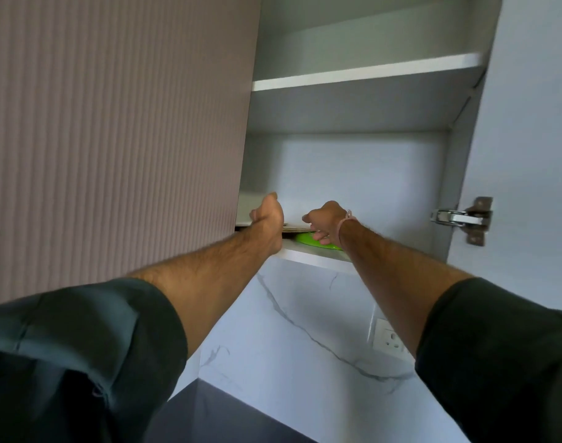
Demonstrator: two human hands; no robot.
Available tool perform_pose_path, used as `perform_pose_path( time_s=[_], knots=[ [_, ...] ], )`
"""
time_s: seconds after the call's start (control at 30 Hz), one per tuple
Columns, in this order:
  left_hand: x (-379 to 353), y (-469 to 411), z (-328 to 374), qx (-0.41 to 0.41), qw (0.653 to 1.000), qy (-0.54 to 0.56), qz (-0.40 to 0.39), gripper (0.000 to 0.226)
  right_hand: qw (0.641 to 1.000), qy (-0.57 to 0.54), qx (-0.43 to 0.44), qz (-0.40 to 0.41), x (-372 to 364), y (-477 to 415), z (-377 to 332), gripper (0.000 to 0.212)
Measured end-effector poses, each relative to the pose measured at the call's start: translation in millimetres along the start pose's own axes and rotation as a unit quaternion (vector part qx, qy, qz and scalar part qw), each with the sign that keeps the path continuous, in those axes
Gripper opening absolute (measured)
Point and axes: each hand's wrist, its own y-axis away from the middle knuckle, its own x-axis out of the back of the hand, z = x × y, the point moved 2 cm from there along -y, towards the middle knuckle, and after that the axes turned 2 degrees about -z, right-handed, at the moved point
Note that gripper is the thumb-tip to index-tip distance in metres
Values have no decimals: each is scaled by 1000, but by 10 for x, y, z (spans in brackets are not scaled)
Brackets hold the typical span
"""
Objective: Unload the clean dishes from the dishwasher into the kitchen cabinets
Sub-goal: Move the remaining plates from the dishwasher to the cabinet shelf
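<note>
A green plate [318, 243] is seen on the cabinet's bottom shelf [315, 255], under a tan board [294, 226]. The board is clamped in the grip of the right hand [326, 219]; what the curled left hand [268, 219] holds cannot be told. The plate is judged light, stiff and slick, best taken by its rim.

The scene is viewed through one head-worn camera only, which is tilted upward and held near, below the open wall cabinet [353, 167].

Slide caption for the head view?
Right hand grips a green plate on the cabinet shelf; left hand alongside.
</note>
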Motion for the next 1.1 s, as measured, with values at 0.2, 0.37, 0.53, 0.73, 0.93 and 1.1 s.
perform_pose_path(
  time_s=[0.2, 0.37, 0.53, 0.73, 0.93, 1.1],
  knots=[
    [-5, 653, -75, -5, 1000, -27, 2, 76, 997, 63, 32, 41, 306, 697, 139, 12],
    [18, 1397, -110, -27, 998, -61, -1, 60, 996, 63, 50, 44, 582, 1320, 227, 24],
    [21, 2160, -226, -19, 995, -95, -20, 52, 995, 68, 55, 57, 800, 2022, 353, 29],
    [100, 2928, -449, -1, 990, -132, -41, 59, 991, 93, 69, 72, 1073, 2840, 507, 27],
    [228, 3794, -671, -55, 968, -235, -73, 58, 990, 102, 56, 84, 1375, 3792, 748, 43],
    [301, 4631, -926, -69, 947, -290, -120, 53, 990, 112, 18, 83, 1594, 4740, 1031, 45]
  ],
)
